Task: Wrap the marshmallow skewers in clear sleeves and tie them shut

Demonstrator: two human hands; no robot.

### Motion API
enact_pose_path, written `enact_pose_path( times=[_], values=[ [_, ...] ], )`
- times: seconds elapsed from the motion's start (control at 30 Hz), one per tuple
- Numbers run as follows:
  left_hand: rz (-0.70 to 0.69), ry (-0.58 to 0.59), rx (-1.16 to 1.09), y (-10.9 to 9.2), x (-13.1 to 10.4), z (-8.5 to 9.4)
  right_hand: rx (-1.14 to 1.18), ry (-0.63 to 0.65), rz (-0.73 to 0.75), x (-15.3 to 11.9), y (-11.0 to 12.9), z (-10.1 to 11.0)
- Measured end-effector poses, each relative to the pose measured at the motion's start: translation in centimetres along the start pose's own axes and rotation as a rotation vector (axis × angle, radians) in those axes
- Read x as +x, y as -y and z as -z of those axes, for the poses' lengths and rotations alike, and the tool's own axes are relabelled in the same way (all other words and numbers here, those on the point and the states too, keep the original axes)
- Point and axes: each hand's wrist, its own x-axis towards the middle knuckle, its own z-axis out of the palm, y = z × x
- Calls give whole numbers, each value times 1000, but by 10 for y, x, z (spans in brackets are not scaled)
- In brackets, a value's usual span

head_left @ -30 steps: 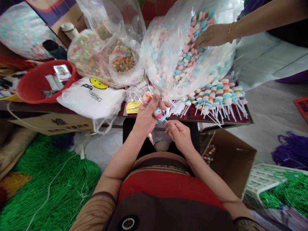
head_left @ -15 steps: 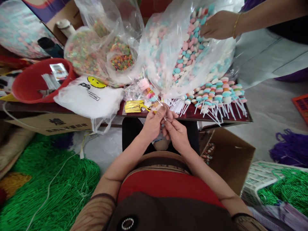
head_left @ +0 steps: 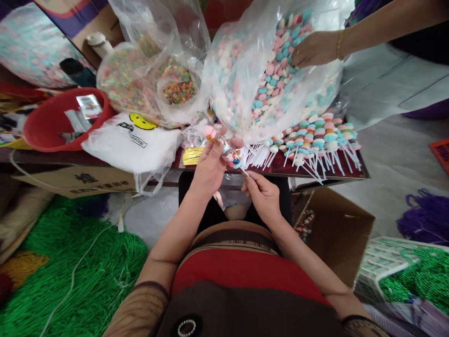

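My left hand [head_left: 212,166] is closed around a marshmallow candy stick in a clear wrapper [head_left: 231,158], just over the table's front edge. Pink candy pokes out above the fingers, and a printed end shows below. My right hand [head_left: 262,191] pinches the lower tip of this candy stick, thumb against forefinger. Its other fingers are curled in. Left of my left hand lies a bundle of yellow twist ties [head_left: 191,156]. White sticks [head_left: 257,155] and a pile of marshmallow skewers [head_left: 317,135] rest to the right.
Behind stands a big clear bag of marshmallows [head_left: 231,79], with another person's hand [head_left: 314,49] in it. Left are bags of gummy candy [head_left: 122,70], a white smiley bag [head_left: 122,145] and a red basin [head_left: 42,133]. Below right sits an open cardboard box [head_left: 336,234].
My hands have drawn apart: the left shifted left and up, the right slightly right and down. More of the wrapped candy shows between them. The other person's hand dipped a little in the bag.
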Motion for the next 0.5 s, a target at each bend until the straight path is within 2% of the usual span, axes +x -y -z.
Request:
enact_pose_path(
  times=[0.13, 0.3, 0.4, 0.5],
  values=[
    [86, -81, 20, 6, -1, -10, -165, 29, 109, 2, -3, 1],
    [123, -59, 59, 26, -12, -16, -338, -5, 265, 6, -8, 2],
    [141, -37, 55, 36, -18, -13, -314, -15, 239, 8, -5, 0],
    [160, -24, 60, 40, -21, -8, -97, 32, 86, 10, 2, -4]
  ],
)
